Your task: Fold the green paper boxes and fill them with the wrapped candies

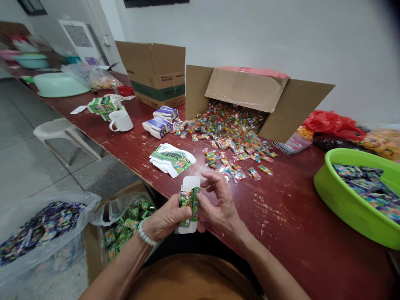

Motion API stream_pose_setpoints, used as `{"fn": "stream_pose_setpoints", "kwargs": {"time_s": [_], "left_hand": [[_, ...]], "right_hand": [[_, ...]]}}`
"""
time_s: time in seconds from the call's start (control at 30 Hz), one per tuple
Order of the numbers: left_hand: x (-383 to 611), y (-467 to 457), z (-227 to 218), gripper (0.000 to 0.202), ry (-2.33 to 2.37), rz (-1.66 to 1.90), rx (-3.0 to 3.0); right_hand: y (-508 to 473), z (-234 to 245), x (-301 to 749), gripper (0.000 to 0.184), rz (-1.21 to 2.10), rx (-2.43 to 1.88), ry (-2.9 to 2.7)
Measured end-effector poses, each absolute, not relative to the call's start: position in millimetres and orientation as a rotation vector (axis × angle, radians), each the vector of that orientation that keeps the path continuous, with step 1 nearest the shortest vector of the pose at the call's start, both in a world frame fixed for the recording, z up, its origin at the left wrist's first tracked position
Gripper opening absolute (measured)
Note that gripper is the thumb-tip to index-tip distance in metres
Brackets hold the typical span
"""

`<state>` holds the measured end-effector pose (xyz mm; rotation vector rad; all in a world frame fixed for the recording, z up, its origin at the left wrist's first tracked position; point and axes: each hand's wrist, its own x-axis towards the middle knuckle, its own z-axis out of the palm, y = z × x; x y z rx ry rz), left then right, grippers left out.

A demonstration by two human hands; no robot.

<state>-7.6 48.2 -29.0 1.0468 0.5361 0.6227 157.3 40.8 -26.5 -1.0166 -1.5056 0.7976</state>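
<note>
Taking the fanned stack of flat cartons (172,159) as the landmark, a clear bag of purple packets (46,229) sits far to its left and below it, toward the person. Next comes an open cardboard box of green packets (126,223), below the stack and slightly left. The white mug (122,121) stands on the table left of the stack and beyond it.

The left hand (167,217) has the small green carton (189,204) pinched, just on the person's side of the stack. Good work here would likely mean a firm but light pinch, so the thin walls stay square. The thumb lies across the printed front, the fingers are mostly hidden, and the beaded wrist slants in from below. White flaps stick out at both ends of the carton; each is probably best folded along its crease, without forcing.

The right hand (220,204) is best kept loose, guiding the edge without squashing it. Its fingers are bent and spread, the thumb by the carton's right side; whether it grips or only brushes it, one cannot tell. Wrapped candies (231,129) spread right of the stack and beyond it, and a lime-green tub (346,216) stands far right.
</note>
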Motion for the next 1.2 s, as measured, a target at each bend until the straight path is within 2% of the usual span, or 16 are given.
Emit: {"fn": "stream_pose_setpoints", "kwargs": {"time_s": [0.07,0.17,0.27,0.33,0.43,0.57,0.77,0.83,0.9,0.97,1.03,1.13,1.2], "left_hand": [[-9.4,48.5,-28.8,0.054,0.539,0.587,1.075],[-14.9,51.1,-31.9,0.056,0.581,0.527,1.118],[-20.2,54.9,-35.4,0.061,0.63,0.459,1.107],[-21.9,57.0,-36.6,0.065,0.653,0.435,1.09],[-21.7,58.8,-38.1,0.068,0.693,0.397,1.018],[-20.2,61.0,-44.5,0.059,0.671,0.331,0.878],[-19.6,65.2,-54.0,0.042,0.533,0.289,0.865],[-16.8,64.0,-53.0,0.035,0.582,0.382,0.93],[-11.7,61.4,-51.5,0.027,0.675,0.54,0.99],[-5.9,58.3,-51.7,0.025,0.759,0.689,0.997],[-1.0,56.2,-54.4,0.027,0.824,0.759,0.968],[2.1,55.5,-58.7,0.03,0.855,0.766,1.0],[2.0,54.9,-58.2,0.031,0.867,0.803,1.067]], "right_hand": [[41.5,-20.9,164.0,0.045,0.525,-1.021,-1.721],[43.0,-9.0,174.0,0.037,0.45,-1.003,-2.017],[45.6,-1.3,179.7,0.021,0.405,-1.058,-2.15],[48.3,-0.9,181.4,0.012,0.439,-1.054,-2.188],[52.4,-5.3,184.0,0.003,0.688,-0.942,-2.188],[56.3,-12.4,189.1,0.007,1.032,-0.891,-2.168],[63.7,-25.3,184.5,0.012,1.331,-0.886,-2.037],[63.8,-32.6,177.6,0.012,1.291,-0.948,-1.912],[61.8,-40.4,169.9,0.014,1.026,-1.083,-1.779],[58.7,-46.9,163.4,0.03,0.787,-1.195,-1.619],[55.8,-50.8,159.3,0.036,0.866,-1.229,-1.497],[53.6,-50.8,158.2,0.024,1.238,-1.19,-1.407],[53.6,-48.3,159.6,0.023,1.238,-1.168,-1.384]]}}
